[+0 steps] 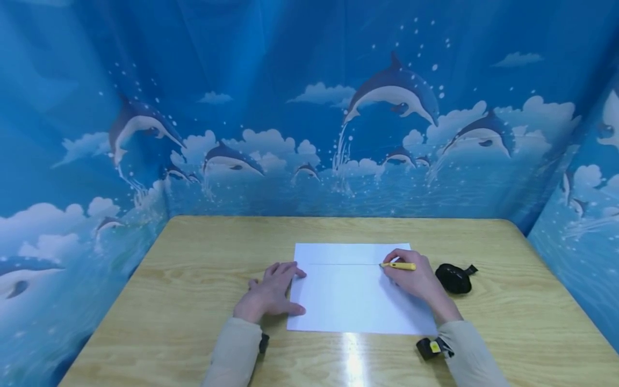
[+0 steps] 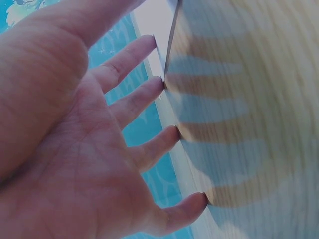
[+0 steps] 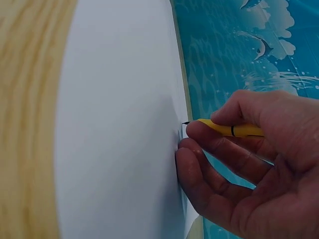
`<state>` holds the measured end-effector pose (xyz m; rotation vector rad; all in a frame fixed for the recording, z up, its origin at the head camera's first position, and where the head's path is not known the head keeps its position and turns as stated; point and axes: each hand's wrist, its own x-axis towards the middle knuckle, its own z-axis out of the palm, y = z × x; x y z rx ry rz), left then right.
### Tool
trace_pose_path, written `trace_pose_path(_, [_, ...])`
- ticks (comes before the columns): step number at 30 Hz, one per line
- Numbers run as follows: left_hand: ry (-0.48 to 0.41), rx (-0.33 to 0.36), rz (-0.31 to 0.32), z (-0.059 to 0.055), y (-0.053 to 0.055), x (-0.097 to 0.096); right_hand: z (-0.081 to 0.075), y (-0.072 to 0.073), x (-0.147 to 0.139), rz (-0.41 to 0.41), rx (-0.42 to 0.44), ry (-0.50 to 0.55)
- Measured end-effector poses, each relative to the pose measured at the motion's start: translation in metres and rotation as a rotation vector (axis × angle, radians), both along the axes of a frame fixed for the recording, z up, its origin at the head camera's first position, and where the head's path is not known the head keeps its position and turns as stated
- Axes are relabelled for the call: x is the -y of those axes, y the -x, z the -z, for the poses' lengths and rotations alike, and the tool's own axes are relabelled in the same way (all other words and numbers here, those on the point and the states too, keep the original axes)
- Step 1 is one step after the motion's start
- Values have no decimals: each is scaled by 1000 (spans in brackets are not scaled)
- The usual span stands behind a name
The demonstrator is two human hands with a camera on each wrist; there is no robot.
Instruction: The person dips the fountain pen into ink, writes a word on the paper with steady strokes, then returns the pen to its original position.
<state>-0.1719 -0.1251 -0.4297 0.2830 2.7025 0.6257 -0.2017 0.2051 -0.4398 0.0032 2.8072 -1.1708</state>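
Observation:
A white sheet of paper (image 1: 348,301) lies on the wooden table, with one thin dark line (image 1: 343,264) running across its upper part. My right hand (image 1: 412,277) pinches a yellow pen (image 1: 402,266) between thumb and fingers. The dark tip of the pen (image 3: 239,130) meets the paper at the line's right end. Fingers spread, my left hand (image 1: 271,293) rests at the paper's left edge, its thumb and index finger over the sheet. In the left wrist view, the fingertips (image 2: 172,133) touch down and the palm is raised.
A shiny black object with a short strap (image 1: 453,278) lies on the table (image 1: 193,290) just right of the paper. Both wrists wear small black devices, the right one (image 1: 427,348) near the sheet's lower right corner. A blue dolphin-print curtain (image 1: 290,107) hangs behind the table and at its sides.

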Motion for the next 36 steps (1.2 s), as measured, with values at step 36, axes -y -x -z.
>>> trace_pose_path(36, [3, 5, 5, 0, 0, 0, -2, -5, -7, 34, 18, -3])
